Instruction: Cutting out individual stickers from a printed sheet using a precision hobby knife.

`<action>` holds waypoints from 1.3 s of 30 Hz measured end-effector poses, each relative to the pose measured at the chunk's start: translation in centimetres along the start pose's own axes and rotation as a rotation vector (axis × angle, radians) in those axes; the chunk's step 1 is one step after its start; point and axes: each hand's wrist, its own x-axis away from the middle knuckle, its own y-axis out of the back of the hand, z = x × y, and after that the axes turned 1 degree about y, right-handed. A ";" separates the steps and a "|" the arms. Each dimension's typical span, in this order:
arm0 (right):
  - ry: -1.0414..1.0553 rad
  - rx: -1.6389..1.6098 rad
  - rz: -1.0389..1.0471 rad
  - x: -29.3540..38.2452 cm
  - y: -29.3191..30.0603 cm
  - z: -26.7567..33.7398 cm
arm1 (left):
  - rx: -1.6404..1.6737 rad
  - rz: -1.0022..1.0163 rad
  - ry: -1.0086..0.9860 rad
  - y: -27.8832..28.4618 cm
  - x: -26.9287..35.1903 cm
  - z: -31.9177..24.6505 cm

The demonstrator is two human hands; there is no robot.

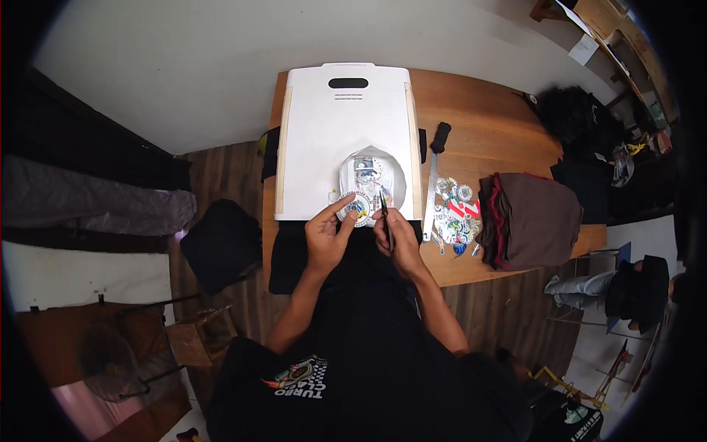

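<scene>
My left hand pinches a round printed decal with a white border between thumb and fingers. In my right hand is a slim dark pointed tool, perhaps tweezers or small snips, its tip upward beside the decal. Both hands are over the near edge of a white plastic panel with a handle slot and tan tape along its sides. Just beyond my fingers, a white, partly see-through bag or tray lies on the panel and contains several printed scraps.
Right of the panel, a steel ruler and a black rolled item rest on the wooden table. Cut decals lie beside folded brown garments. A person is at far right. A wooden stool stands lower left.
</scene>
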 end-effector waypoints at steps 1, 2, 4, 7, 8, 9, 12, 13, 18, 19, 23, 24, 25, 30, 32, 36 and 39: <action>0.000 0.000 0.000 0.3 -0.5 0.2 | 0.002 0.001 0.000 0.0 0.0 0.0; -0.029 -0.015 -0.024 0.6 -1.0 0.5 | 0.005 0.003 -0.001 0.0 0.0 0.0; -0.058 -0.030 -0.047 1.1 -1.3 0.5 | 0.001 0.007 -0.002 0.0 0.1 -0.2; -0.071 -0.056 -0.023 1.5 -0.9 0.0 | 0.004 0.019 -0.004 -0.1 0.1 -0.5; -0.044 -0.083 -0.005 1.6 -0.7 -0.4 | 0.011 0.026 -0.004 -0.1 0.1 -0.5; -0.017 -0.110 0.013 1.6 -0.7 -0.6 | 0.011 0.027 -0.003 -0.1 0.1 -0.6; 0.020 -0.095 -0.016 1.5 -0.9 -0.8 | 0.002 0.034 0.004 -0.2 0.1 -0.6; 0.020 -0.096 -0.017 1.5 -1.1 -0.9 | 0.002 0.029 0.005 -0.2 0.1 -0.6; 0.013 -0.048 -0.110 1.7 -1.7 0.0 | 0.010 0.021 0.009 -0.1 0.0 -0.5; 0.014 -0.048 -0.110 1.6 -1.4 -0.2 | 0.013 0.022 0.008 -0.2 0.0 -0.5; 0.005 -0.020 -0.039 1.3 -0.8 -0.3 | 0.018 0.027 0.015 -0.1 -0.1 -0.5; 0.020 0.030 -0.022 1.3 -0.8 -0.2 | 0.018 0.027 0.014 -0.1 -0.1 -0.5; 0.020 0.030 -0.022 1.3 -0.8 -0.3 | 0.020 0.025 0.026 -0.1 -0.1 -0.5; 0.057 0.006 0.005 1.2 -0.1 -1.3 | 0.009 0.032 0.009 -0.1 -0.2 -0.4; 0.057 -0.011 -0.011 1.3 -0.2 -1.4 | -0.006 0.032 0.003 -0.1 -0.2 -0.3; 0.042 -0.025 -0.046 1.2 -0.5 -1.0 | -0.020 0.033 -0.015 0.0 -0.3 -0.2; 0.016 -0.039 -0.059 1.2 -0.8 -0.8 | -0.002 0.042 -0.004 -0.2 -0.3 -0.4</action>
